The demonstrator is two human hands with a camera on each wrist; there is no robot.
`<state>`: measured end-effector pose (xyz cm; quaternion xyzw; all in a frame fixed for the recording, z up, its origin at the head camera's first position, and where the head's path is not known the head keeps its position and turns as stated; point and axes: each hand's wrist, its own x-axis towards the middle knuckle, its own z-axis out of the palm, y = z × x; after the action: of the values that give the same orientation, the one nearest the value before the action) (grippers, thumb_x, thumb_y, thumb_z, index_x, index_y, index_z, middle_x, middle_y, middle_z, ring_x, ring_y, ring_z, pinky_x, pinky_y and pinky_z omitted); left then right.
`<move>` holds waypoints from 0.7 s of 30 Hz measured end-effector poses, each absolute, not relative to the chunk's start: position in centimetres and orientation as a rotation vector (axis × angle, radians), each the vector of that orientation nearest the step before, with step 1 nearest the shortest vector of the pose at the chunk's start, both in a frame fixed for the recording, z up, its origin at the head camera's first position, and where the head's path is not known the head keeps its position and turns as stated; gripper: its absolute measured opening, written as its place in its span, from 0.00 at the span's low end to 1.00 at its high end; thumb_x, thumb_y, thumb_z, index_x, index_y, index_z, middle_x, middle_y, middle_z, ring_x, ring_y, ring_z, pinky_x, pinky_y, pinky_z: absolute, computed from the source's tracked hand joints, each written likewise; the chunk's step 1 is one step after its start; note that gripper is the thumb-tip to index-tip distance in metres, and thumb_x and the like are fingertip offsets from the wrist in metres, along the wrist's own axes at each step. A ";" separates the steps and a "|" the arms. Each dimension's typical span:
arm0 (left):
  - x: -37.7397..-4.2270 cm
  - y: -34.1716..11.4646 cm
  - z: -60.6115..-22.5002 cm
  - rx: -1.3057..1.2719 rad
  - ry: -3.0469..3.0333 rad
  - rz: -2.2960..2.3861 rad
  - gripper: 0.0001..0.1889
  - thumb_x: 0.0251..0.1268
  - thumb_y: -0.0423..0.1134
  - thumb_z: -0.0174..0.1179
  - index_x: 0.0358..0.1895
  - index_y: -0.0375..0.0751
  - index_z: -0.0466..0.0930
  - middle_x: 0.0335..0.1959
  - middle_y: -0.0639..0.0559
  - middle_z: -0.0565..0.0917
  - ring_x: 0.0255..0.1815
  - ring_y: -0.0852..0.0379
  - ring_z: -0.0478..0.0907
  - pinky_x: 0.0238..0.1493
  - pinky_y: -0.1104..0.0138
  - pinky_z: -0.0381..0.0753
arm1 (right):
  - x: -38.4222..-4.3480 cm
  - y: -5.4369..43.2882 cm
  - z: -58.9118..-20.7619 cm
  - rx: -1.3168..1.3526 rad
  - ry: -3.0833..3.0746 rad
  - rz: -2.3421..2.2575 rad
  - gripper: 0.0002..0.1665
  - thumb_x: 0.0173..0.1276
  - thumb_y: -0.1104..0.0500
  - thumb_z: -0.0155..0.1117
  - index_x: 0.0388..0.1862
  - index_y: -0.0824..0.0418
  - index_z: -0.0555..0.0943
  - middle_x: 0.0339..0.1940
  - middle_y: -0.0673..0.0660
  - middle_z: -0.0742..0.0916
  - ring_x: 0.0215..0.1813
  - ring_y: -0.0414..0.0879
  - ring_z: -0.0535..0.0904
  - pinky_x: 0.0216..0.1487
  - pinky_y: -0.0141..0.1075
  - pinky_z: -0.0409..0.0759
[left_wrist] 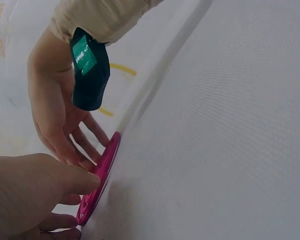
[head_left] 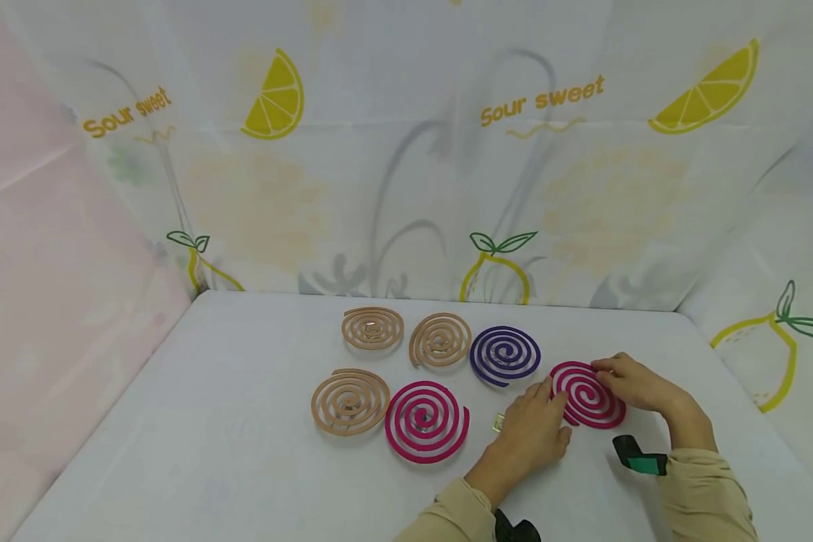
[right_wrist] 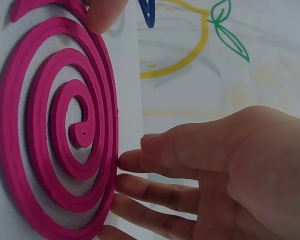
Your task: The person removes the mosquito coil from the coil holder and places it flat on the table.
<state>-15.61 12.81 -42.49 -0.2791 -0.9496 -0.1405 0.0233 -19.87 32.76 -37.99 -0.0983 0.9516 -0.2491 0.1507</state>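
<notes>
So the pink coil [head_left: 587, 392] both hands are on lies flat on the white table [head_left: 196, 436], over on the right side, near the purple coil [head_left: 506, 351]. Left hand [head_left: 531, 429] is at its left edge, right hand [head_left: 640, 382] at the upper right rim, and neither grip looks clenched, just loose fingers touching it. Only the head view gets the three tan coils [head_left: 373, 328] [head_left: 439, 342] [head_left: 350, 402] and a second pink one [head_left: 423, 416]. The right wrist view shows a tiny slit [right_wrist: 84, 133] in the inner end that the head view doesn't, and the left wrist view catches the coil almost edge-on, super thin. It's round, so about even across every way, with its outer tail end on the near-left edge, toward the person
</notes>
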 end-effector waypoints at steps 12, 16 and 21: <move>-15.6 12.5 -42.2 -0.862 -2.775 -0.549 0.16 0.63 0.47 0.59 0.54 0.56 0.78 0.59 0.56 0.76 0.58 0.60 0.75 0.49 0.69 0.79 | -19.5 32.8 -37.8 -0.352 2.811 -0.767 0.23 0.70 0.61 0.51 0.60 0.74 0.69 0.47 0.70 0.78 0.47 0.61 0.76 0.43 0.52 0.81; -15.8 12.5 -41.7 -0.898 -2.728 -0.646 0.14 0.63 0.46 0.59 0.52 0.56 0.79 0.55 0.60 0.78 0.53 0.63 0.76 0.45 0.73 0.78 | -19.4 32.7 -37.6 -0.396 2.862 -0.781 0.22 0.70 0.62 0.52 0.58 0.74 0.71 0.46 0.69 0.80 0.46 0.60 0.76 0.40 0.49 0.81; -16.1 12.2 -40.8 -0.961 -2.677 -0.805 0.12 0.63 0.43 0.58 0.50 0.55 0.80 0.48 0.62 0.80 0.43 0.69 0.76 0.35 0.81 0.73 | -19.3 32.4 -37.0 -0.420 2.909 -0.799 0.21 0.71 0.61 0.51 0.58 0.71 0.71 0.46 0.67 0.81 0.46 0.58 0.76 0.40 0.47 0.80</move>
<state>-16.08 12.25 -40.83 -0.3236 -0.9017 -0.2712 0.0927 -19.34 32.41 -37.03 -0.1378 0.9540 -0.2620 0.0479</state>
